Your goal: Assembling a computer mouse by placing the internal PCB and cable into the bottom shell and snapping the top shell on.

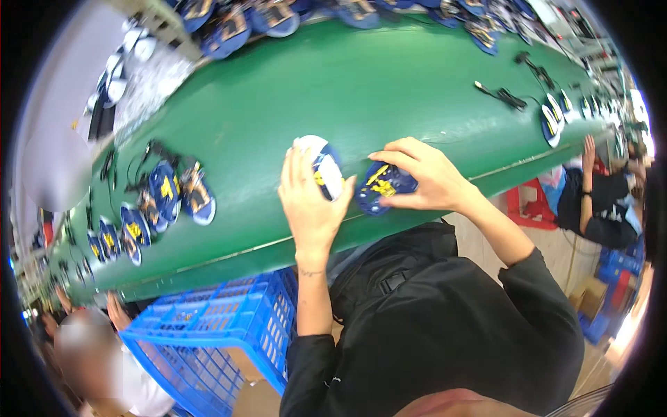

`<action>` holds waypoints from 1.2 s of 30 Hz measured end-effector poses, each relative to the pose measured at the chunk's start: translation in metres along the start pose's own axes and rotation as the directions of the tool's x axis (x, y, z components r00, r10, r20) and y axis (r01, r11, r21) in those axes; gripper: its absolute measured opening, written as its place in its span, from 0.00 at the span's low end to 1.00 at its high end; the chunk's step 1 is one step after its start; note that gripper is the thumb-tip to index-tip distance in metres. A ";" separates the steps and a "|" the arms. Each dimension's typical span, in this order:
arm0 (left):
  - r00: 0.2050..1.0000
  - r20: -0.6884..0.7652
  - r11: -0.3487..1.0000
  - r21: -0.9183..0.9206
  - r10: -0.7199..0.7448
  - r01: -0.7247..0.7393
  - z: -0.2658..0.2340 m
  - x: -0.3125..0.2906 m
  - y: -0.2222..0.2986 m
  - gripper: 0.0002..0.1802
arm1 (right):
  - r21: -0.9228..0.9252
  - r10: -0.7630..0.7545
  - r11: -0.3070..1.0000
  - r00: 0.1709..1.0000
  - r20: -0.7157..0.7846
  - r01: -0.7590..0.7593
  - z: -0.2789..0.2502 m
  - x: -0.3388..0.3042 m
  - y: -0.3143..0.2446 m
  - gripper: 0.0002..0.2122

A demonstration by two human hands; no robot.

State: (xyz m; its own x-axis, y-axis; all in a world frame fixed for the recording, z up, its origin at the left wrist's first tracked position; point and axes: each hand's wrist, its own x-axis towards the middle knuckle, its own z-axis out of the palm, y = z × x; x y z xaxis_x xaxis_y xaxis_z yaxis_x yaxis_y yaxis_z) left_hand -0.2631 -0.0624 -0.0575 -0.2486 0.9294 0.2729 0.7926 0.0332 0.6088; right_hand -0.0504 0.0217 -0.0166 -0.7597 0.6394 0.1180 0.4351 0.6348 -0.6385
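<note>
Resting near the front edge of the green conveyor belt (361, 90), the left hand (310, 201) lies with fingers closed over a white and navy shoe upper (325, 167), while the right hand (424, 174) presses curled fingers onto a navy and yellow shoe upper (382, 186) just beside it. More navy shoe uppers (167, 194) lie in a cluster toward the belt's left end, others line its far edge. A blue plastic crate (222, 326) stands below the belt's front edge, left of the person's black sleeve (528, 292).
</note>
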 end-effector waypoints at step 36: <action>0.798 -0.217 0.740 -0.563 -0.563 0.368 -0.034 0.036 -0.062 0.19 | 0.937 0.707 0.295 0.702 -0.085 -0.184 0.041 0.014 0.034 0.18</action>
State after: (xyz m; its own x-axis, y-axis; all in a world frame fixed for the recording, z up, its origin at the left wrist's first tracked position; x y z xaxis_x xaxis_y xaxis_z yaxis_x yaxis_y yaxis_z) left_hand -0.3401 -0.0433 -0.0604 -0.7650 0.6430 0.0369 0.1811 0.1598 0.9704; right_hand -0.0660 0.0346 -0.0685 -0.1851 0.9346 -0.3039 -0.1847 -0.3368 -0.9233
